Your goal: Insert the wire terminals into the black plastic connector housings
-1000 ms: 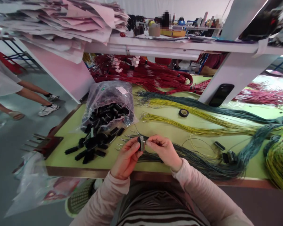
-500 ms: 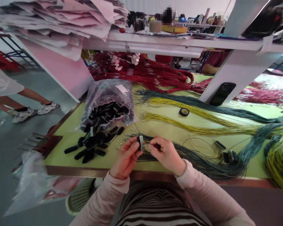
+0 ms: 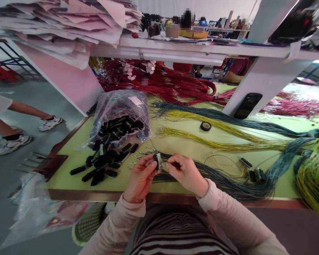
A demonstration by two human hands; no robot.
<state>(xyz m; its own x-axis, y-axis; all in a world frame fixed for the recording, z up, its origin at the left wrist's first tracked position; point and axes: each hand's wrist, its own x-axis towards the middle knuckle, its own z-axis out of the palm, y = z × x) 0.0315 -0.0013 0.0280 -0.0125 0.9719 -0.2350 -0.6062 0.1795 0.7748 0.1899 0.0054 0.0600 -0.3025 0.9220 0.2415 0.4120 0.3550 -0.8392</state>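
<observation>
Between the thumb and fingers of my left hand (image 3: 143, 174) is a black connector housing (image 3: 157, 161), its pale face with rows of holes turned toward my right hand. My right hand (image 3: 184, 171) is closed in a pinch just to the right of that face. A thin wire end (image 3: 163, 164) shows at its fingertips, close to the holes; whether it has entered one I cannot tell. Beneath both hands runs a bundle of dark grey-green wires (image 3: 223, 182) with metal terminals at the left end. A pile of black connector housings (image 3: 102, 161) lies left of my left hand.
A plastic bag (image 3: 122, 101) spills more housings. Yellow wires (image 3: 202, 141), a tape roll (image 3: 205, 126) and a few housings (image 3: 256, 174) lie on the table. Red wires (image 3: 159, 83) fill the back under a shelf (image 3: 175, 49). At left, a person's legs (image 3: 29, 109) show.
Both hands keep nearly the same pose, with the wire end still by the connector face. The view has shifted slightly, and the person at the left has stepped.
</observation>
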